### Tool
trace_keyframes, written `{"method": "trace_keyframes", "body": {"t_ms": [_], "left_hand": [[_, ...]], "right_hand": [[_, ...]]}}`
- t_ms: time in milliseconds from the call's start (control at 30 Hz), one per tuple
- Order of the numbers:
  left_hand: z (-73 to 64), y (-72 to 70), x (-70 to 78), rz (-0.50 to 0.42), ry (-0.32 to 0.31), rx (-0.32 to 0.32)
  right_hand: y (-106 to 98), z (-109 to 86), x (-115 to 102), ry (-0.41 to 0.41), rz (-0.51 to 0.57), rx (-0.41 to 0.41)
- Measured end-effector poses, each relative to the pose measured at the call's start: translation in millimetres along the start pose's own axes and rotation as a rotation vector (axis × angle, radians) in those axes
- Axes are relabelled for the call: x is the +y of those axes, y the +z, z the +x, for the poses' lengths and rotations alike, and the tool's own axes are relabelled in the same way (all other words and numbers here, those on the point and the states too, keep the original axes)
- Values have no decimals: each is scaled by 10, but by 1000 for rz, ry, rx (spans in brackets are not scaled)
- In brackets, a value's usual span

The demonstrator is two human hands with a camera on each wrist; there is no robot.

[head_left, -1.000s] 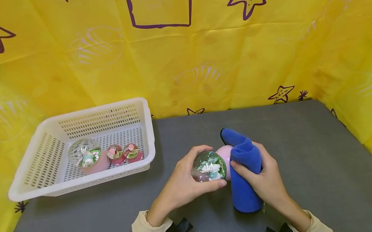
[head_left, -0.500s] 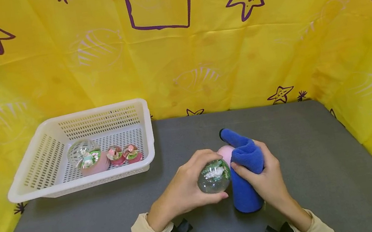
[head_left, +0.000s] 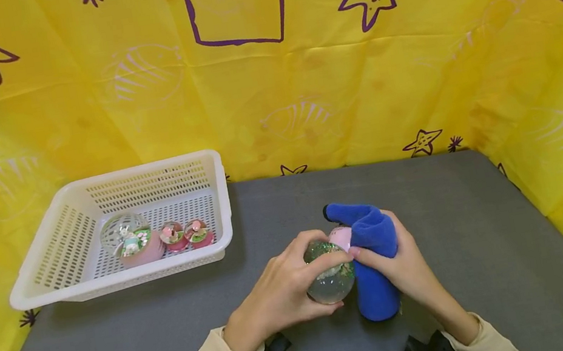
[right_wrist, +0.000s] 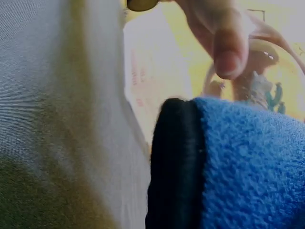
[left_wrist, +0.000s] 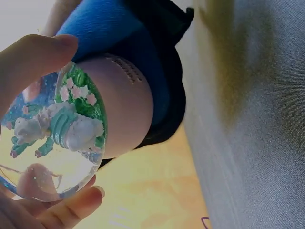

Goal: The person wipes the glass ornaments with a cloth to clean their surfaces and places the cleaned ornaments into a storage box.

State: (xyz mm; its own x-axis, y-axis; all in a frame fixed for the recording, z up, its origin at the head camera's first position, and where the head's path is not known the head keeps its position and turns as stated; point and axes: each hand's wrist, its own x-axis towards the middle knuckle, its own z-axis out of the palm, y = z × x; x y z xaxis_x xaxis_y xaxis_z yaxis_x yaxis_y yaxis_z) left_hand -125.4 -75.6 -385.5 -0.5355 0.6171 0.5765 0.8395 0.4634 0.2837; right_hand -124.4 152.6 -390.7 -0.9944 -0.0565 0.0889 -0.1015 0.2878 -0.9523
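Observation:
My left hand (head_left: pixel 283 289) grips a snow globe (head_left: pixel 330 284) by its clear ball, fingers and thumb curled round the glass. In the left wrist view a white animal figure with a teal band lies sideways inside, beside green grass and pink flowers. The globe's pink base (left_wrist: pixel 126 102) points toward my right hand (head_left: pixel 406 266), which holds a folded blue cloth (head_left: pixel 373 247) with dark edging against that base. Much of the base is hidden by the cloth. In the right wrist view the cloth covers most of the globe, and the right fingers are out of sight.
A white perforated basket (head_left: pixel 124 280) stands at the left on the grey table (head_left: pixel 137 345). It holds a larger snow globe (head_left: pixel 141 250) lying tilted and two small red-based globes, one of them a small globe (head_left: pixel 198 233) at the right. A yellow patterned curtain (head_left: pixel 246 95) surrounds the table.
My left hand has turned the globe, so its clear ball has swung toward me and a finger now lies across its top. The cloth's upper end has shifted slightly left and down.

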Motion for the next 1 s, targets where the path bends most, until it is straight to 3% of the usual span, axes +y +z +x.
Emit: {"method": "trace_keyframes", "body": {"t_ms": [100, 267, 433, 500, 567, 767, 867, 1000], "left_hand": [[-4, 3, -9, 27, 41, 8], [-1, 8, -21, 9, 78, 33], [8, -2, -35, -132, 27, 34], [13, -12, -47, -198, 3, 35], [17, -25, -58, -260, -12, 39], [3, -79, -61, -384, -109, 37], [2, -113, -65, -406, -142, 53], [7, -144, -81, -417, -136, 70]], "right_hand": [[27, -4, 13, -13, 8, -49], [37, -7, 0, 6, -14, 6], [16, 7, -3, 32, -22, 91], [3, 16, -6, 51, -9, 90], [-16, 17, -11, 81, 12, 41], [-113, -3, -35, 138, 74, -230], [-135, -7, -38, 112, 126, -264], [-128, 11, -27, 81, 191, -252]]}}
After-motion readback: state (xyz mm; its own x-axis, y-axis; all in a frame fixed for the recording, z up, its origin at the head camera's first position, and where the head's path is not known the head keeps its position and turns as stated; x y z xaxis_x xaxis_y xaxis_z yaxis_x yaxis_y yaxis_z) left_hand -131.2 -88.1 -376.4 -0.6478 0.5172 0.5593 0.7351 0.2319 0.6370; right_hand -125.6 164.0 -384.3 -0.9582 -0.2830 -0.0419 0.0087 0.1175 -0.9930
